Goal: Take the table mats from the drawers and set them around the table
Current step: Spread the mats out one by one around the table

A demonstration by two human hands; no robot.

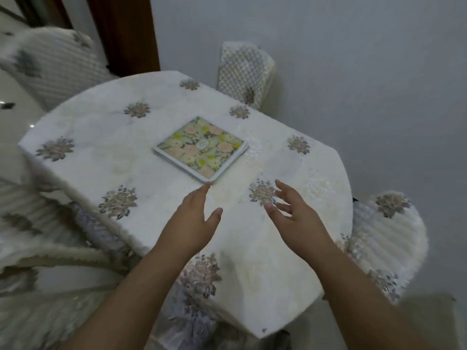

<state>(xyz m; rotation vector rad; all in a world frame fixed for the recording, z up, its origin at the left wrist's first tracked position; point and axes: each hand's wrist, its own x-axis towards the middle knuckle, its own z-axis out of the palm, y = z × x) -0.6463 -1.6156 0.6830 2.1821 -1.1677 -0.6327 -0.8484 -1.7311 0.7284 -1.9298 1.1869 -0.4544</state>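
A small stack of square floral table mats (201, 147) with white edges lies near the middle of the table (106, 137), which is covered by a white cloth with grey flower patches. My left hand (190, 221) hovers open over the cloth, its fingertips almost at the stack's near corner. My right hand (294, 213) is open too, fingers spread, a little to the right of the stack and clear of it. Neither hand holds anything.
Chairs with white ribbed, flower-patched covers stand at the far left (53, 64), near left (38, 236) and right (389, 238); a quilted chair back (243, 72) is at the far side. A pale wall lies behind, with a dark wooden frame (126, 31) at the back left.
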